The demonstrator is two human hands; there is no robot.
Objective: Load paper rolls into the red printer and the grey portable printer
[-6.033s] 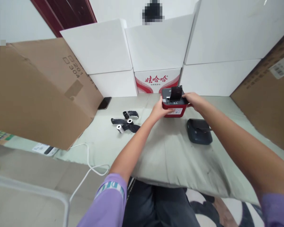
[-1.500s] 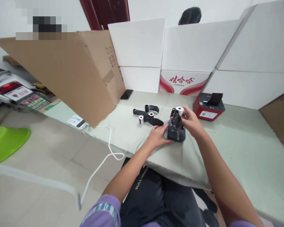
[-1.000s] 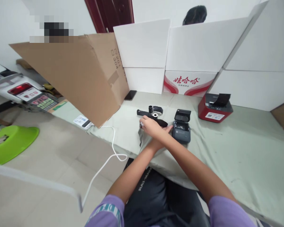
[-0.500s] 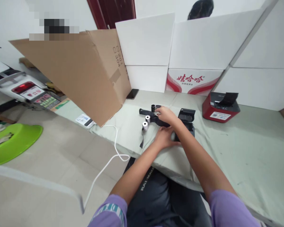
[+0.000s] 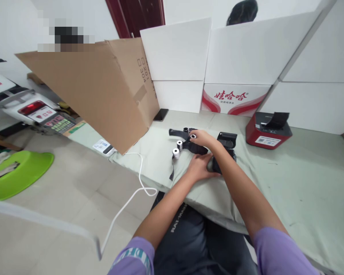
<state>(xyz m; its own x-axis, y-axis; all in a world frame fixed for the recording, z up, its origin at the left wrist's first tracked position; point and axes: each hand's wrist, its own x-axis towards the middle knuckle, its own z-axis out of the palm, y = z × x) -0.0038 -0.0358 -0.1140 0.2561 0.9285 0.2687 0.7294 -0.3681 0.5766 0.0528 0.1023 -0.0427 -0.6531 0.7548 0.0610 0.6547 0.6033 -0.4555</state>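
A small dark printer (image 5: 226,146) with its lid up sits on the pale green mat (image 5: 275,183). My left hand (image 5: 199,170) rests against the printer's near left side, fingers curled on it. My right hand (image 5: 203,138) reaches across to the left and pinches a small paper roll (image 5: 193,136) with a white end. Beside it lie two white paper rolls (image 5: 177,148), a dark empty core (image 5: 185,130) and loose black paper strips (image 5: 176,133).
A red printer (image 5: 267,131) stands at the back right before stacked white boxes (image 5: 235,53). A large cardboard box (image 5: 97,91) leans at the left, with a phone (image 5: 161,114) behind it. A white cable (image 5: 129,198) trails over the floor; a green basin (image 5: 20,177) sits far left.
My right hand took a roll out of the dark printer, laid it at the left by the others, then moved back a little and closed on another roll. My left hand stayed at the printer.
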